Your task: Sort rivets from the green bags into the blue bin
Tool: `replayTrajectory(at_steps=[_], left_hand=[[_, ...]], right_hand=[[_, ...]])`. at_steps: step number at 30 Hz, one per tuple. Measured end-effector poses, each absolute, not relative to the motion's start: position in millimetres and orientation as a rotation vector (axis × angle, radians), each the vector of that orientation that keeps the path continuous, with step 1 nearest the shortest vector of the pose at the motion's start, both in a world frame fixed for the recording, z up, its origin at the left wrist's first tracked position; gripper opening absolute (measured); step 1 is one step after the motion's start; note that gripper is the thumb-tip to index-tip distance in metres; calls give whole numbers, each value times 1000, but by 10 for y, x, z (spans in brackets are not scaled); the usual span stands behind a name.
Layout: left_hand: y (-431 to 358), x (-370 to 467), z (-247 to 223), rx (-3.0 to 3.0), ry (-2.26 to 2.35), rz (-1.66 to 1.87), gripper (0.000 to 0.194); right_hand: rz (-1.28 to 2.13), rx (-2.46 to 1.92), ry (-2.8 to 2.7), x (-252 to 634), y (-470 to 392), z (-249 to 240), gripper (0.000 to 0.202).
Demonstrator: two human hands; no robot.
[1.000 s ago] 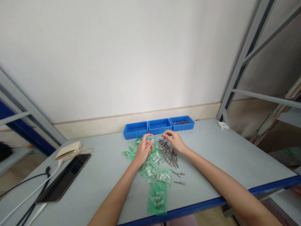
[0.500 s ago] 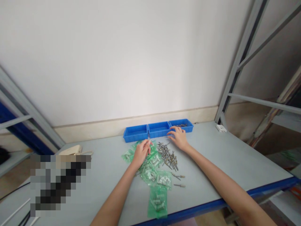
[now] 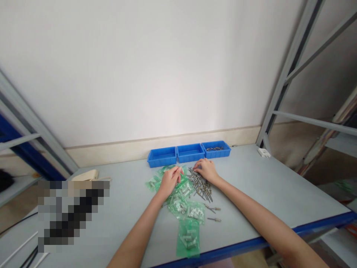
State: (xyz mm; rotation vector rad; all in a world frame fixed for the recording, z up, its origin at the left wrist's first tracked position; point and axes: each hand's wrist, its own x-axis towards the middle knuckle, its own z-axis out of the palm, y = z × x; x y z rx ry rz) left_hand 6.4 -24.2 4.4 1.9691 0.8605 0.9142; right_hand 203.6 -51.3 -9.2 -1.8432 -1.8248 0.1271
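Several green plastic bags (image 3: 187, 238) with light metal parts inside lie on the grey table. My left hand (image 3: 170, 180) rests over the upper bags with its fingers curled together; whatever is between them is too small to make out. Beside the bags is a loose pile of metal rivets (image 3: 205, 190). At the pile's upper edge, my right hand (image 3: 205, 170) has its fingers bent down and drawn together, their tips touching the rivets. Behind the hands stand three blue trays (image 3: 190, 153) in a row, the right one holding some rivets (image 3: 214, 149).
A few single rivets (image 3: 214, 219) lie near the front bags. A white block (image 3: 263, 152) sits at the back right. At the left are a cream-coloured object (image 3: 85, 175), cables and a blurred-out area. Metal frames rise on both sides.
My right hand has moved down and left from the front of the right tray to the rivet pile, and its spread fingers have drawn together. My left hand has hardly moved.
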Motion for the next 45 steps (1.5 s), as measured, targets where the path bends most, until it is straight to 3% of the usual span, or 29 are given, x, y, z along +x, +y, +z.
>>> replayTrajectory(at_steps=[9, 17, 26, 31, 36, 42, 45], left_hand=[[-241, 63, 35, 1998, 864, 889, 41], [-258, 77, 30, 2008, 839, 888, 31], [-327, 123, 72, 2047, 781, 831, 34], [-330, 136, 65, 1960, 761, 854, 36], [-350, 159, 62, 1916, 752, 888, 34], [-342, 158, 90, 1864, 789, 950, 28], [-351, 142, 113, 1876, 792, 966, 30]], right_hand=[[248, -1790, -1731, 2067, -541, -36, 9], [445, -1384, -1902, 2157, -593, 77, 11], [356, -1269, -1831, 1941, -722, 142, 13], [602, -1283, -1713, 1921, -677, 35, 29], [607, -1281, -1675, 1905, -652, -23, 40], [633, -1154, -1609, 1898, -647, -2, 24], [647, -1140, -1629, 1895, -660, 8, 27]])
